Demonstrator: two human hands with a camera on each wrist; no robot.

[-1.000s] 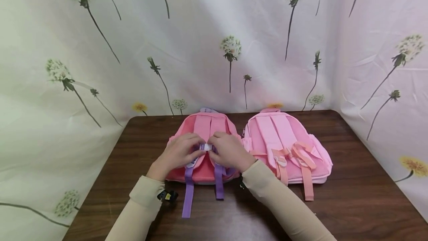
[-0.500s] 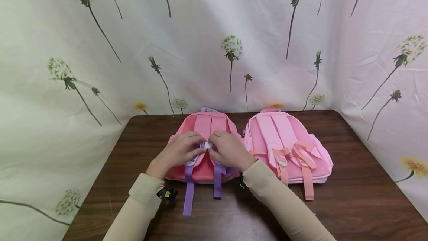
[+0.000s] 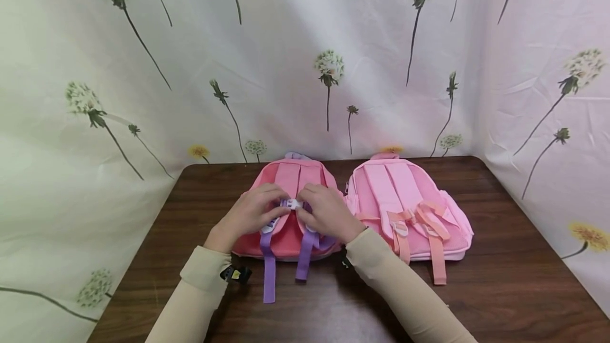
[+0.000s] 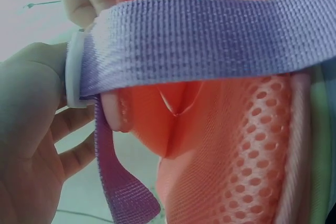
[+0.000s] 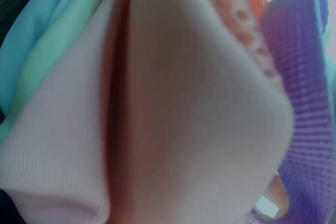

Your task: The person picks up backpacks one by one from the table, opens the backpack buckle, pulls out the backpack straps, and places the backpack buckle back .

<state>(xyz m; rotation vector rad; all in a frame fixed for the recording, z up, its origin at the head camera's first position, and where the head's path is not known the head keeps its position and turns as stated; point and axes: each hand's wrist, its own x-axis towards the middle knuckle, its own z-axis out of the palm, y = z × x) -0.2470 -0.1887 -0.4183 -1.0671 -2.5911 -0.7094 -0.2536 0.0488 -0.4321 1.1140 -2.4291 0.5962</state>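
On the coral-pink backpack [image 3: 286,247], a white plastic buckle [image 3: 292,204] on purple webbing lies between my two hands. Thumb and fingers of my left hand [image 3: 250,215] pinch its left side. From the right, my right hand [image 3: 331,215] pinches the other side, its fingertips close to the left ones. The left wrist view has a white strap adjuster [image 4: 74,72] beside the left hand, with a wide purple strap [image 4: 189,43] running from it past the mesh back. A blurred pale surface fills most of the right wrist view, with a purple strap [image 5: 302,72] along its right.
A lighter pink backpack [image 3: 410,189] lies straps-up immediately to the right, its peach straps [image 3: 438,258] loosely bunched. Both bags rest on a dark wooden table [image 3: 190,195]. A dandelion-print cloth [image 3: 286,83] hangs behind and at the sides.
Both hands stay at the buckle and shift slightly up and left. More of the white buckle shows between the fingers. The right purple strap end has swung left.
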